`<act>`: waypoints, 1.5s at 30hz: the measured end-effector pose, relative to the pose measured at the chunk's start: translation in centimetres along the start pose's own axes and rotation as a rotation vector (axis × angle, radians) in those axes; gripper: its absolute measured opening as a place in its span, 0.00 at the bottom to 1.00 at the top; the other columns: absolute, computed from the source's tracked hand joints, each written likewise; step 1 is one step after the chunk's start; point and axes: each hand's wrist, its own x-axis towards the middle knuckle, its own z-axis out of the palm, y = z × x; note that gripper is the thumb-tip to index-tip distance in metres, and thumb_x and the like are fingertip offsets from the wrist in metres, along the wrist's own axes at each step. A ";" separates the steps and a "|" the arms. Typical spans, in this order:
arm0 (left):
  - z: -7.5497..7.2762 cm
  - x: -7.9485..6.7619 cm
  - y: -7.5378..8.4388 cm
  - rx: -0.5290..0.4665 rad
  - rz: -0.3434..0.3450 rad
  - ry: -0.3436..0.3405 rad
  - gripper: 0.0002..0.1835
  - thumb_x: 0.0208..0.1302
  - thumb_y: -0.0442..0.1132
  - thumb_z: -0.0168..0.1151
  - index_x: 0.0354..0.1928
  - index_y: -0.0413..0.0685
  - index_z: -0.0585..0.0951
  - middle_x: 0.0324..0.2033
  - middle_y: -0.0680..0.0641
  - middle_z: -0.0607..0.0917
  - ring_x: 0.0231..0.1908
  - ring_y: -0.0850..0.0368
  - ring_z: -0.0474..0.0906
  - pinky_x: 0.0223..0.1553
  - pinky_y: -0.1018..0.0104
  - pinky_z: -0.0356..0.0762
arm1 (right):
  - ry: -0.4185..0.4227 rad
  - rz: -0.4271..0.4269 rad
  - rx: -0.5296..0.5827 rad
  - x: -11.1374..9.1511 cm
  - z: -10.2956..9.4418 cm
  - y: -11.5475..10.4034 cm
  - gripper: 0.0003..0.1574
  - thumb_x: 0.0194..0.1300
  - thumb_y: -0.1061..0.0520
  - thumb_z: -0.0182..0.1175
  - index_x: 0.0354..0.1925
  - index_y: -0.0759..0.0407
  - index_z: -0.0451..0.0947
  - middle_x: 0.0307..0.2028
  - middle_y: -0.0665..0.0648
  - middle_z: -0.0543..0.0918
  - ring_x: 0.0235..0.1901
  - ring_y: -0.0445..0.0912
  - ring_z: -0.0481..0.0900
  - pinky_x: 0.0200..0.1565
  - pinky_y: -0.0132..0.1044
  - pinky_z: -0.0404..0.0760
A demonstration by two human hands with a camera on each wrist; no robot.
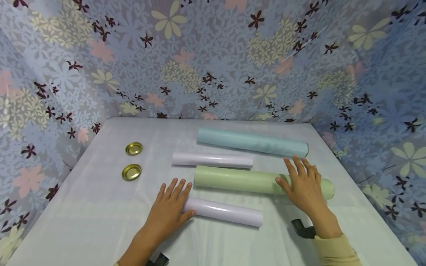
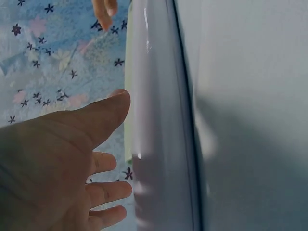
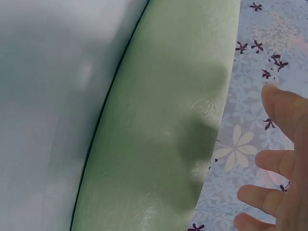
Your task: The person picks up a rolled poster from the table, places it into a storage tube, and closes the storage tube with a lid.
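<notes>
My left hand [image 1: 168, 210], fingers spread, is over the left end of the nearer glossy white tube [image 1: 229, 213]. In the left wrist view, its thumb and fingers reach toward the white tube [image 2: 161, 86] without curling round it. Above the right part of a thicker pale green tube [image 1: 237, 180] is my right hand [image 1: 304, 188], also spread. The right wrist view has a gap between those fingers and the green tube [image 3: 159, 120], with shadows falling on its surface. Whether the left fingertips touch the white tube I cannot tell.
Behind the green tube lies another white tube [image 1: 213, 160], and farther back a light blue tube [image 1: 253, 142]. Two shallow gold lids [image 1: 134, 148] sit at the left. A white cloth covers the table [image 1: 83, 221]; floral curtains [image 1: 206, 59] hang around its back and sides.
</notes>
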 end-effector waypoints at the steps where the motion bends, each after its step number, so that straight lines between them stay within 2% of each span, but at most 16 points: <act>1: 0.1 0.0 0.1 0.002 0.007 0.001 0.42 0.58 0.63 0.58 0.69 0.49 0.63 0.69 0.43 0.65 0.71 0.43 0.56 0.69 0.41 0.52 | -0.014 0.000 0.000 0.1 0.0 0.1 0.43 0.66 0.41 0.55 0.71 0.57 0.54 0.68 0.71 0.57 0.68 0.70 0.49 0.61 0.71 0.48; 8: 0.5 0.1 0.5 0.021 0.054 0.007 0.41 0.56 0.61 0.61 0.67 0.47 0.66 0.65 0.42 0.70 0.68 0.43 0.61 0.67 0.41 0.56 | -0.097 -0.017 -0.005 0.1 0.2 0.4 0.44 0.65 0.39 0.55 0.70 0.58 0.55 0.68 0.70 0.58 0.68 0.69 0.49 0.62 0.70 0.47; 18: 1.0 0.0 0.6 0.047 0.086 0.013 0.40 0.53 0.61 0.63 0.65 0.48 0.69 0.63 0.43 0.73 0.66 0.44 0.65 0.66 0.42 0.59 | -0.156 -0.072 -0.017 0.1 0.9 0.9 0.47 0.62 0.35 0.56 0.69 0.58 0.58 0.66 0.68 0.63 0.66 0.67 0.55 0.62 0.68 0.51; 27: 1.2 0.2 0.5 0.081 0.115 0.012 0.42 0.51 0.63 0.64 0.65 0.49 0.69 0.62 0.44 0.74 0.65 0.45 0.66 0.66 0.43 0.60 | -0.196 -0.088 0.006 0.2 1.3 1.2 0.52 0.57 0.29 0.58 0.69 0.56 0.60 0.65 0.68 0.65 0.64 0.67 0.57 0.61 0.65 0.54; 35: 1.1 0.5 0.8 0.089 0.146 -0.062 0.42 0.50 0.63 0.63 0.65 0.50 0.69 0.62 0.45 0.75 0.64 0.46 0.68 0.66 0.43 0.60 | -0.229 -0.100 -0.002 -0.2 1.4 1.8 0.57 0.50 0.26 0.61 0.68 0.54 0.60 0.64 0.66 0.68 0.61 0.66 0.61 0.57 0.65 0.58; 45: 1.2 1.1 1.0 0.116 0.183 -0.057 0.41 0.48 0.62 0.66 0.63 0.50 0.71 0.59 0.45 0.77 0.61 0.47 0.71 0.65 0.45 0.63 | -0.166 -0.182 -0.052 0.4 2.0 2.3 0.57 0.43 0.37 0.72 0.67 0.56 0.63 0.57 0.63 0.75 0.55 0.63 0.69 0.53 0.62 0.64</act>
